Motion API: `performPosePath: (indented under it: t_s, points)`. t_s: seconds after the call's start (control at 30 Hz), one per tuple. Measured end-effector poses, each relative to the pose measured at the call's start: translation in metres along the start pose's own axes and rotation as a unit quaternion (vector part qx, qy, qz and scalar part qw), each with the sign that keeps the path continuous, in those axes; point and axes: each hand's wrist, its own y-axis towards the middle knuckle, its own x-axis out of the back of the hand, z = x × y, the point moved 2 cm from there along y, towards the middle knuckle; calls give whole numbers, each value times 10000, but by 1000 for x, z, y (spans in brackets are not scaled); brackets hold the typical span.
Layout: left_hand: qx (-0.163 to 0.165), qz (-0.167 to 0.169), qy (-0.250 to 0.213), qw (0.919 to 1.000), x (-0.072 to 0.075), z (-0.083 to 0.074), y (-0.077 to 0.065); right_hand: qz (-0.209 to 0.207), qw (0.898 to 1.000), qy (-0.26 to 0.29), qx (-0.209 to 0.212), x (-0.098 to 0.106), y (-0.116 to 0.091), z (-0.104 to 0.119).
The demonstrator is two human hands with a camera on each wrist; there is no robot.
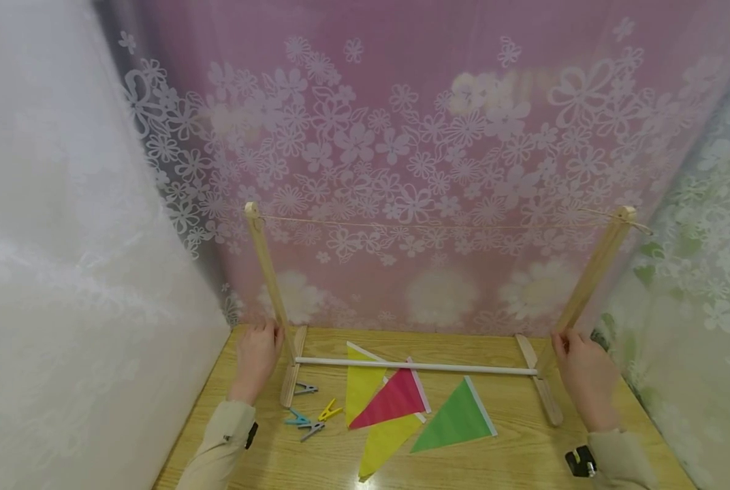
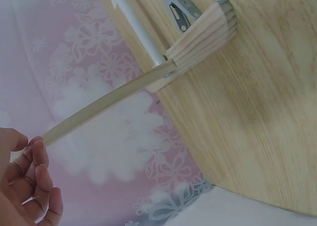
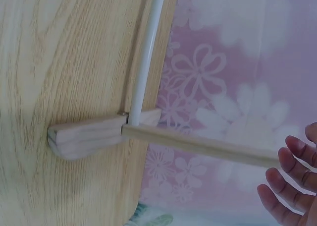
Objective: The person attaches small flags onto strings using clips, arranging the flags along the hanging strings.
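Observation:
A wooden stand has a left post [image 1: 269,275], a right post [image 1: 594,272], a white crossbar [image 1: 463,369] low down and a thin string [image 1: 365,222] tied between the post tops. My left hand [image 1: 257,357] pinches the left post partway up, thumb and fingertips meeting on it in the left wrist view. On the other side, my right hand [image 1: 588,367] grips the right post at a similar height; its curled fingers [image 3: 290,161] lie against the wood in the right wrist view. The feet, including the right foot [image 3: 91,137], stand on the table.
Pennants lie on the wood-grain table [image 1: 494,469]: a red flag [image 1: 395,398], a green flag [image 1: 459,422] and two yellow ones partly beneath the red. Several clothespins, including a yellow clothespin [image 1: 329,410], lie near the left foot. A flowered curtain [image 1: 402,136] hangs behind.

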Motion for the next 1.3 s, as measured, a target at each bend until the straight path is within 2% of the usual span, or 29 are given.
performPosePath:
  t_s: [0.1, 0.27, 0.47, 0.67, 0.83, 1.0, 1.17, 1.3]
  points:
    - [20, 62, -40, 10000, 0, 0, -4, 10, 10000, 86, -8, -3, -3, 10]
    - [84, 172, -24, 9998, -1, 0, -12, -255, 9987, 190, 397, -10, -7, 29]
    - [87, 593, -159, 9981, -5, -2, -24, -192, 9963, 255, 800, -27, -13, 52]
    - [7, 932, -196, 9955, -11, -6, -41, 179, 9945, 442, 929, -45, -18, 75]
    - [-83, 1072, -288, 9938, -16, -11, -56, 641, 9930, 709, 700, -57, -30, 94]
    - [-191, 1168, -391, 9922, -20, -18, -65, 1088, 9902, 721, 496, -69, -46, 113]
    - [-198, 1614, -395, 9859, -26, -25, -72, 1340, 9875, 639, 522, -84, -61, 131]
    - [-245, 2009, -575, 9776, -32, -26, -78, 1843, 9799, 678, 348, -96, -75, 144]
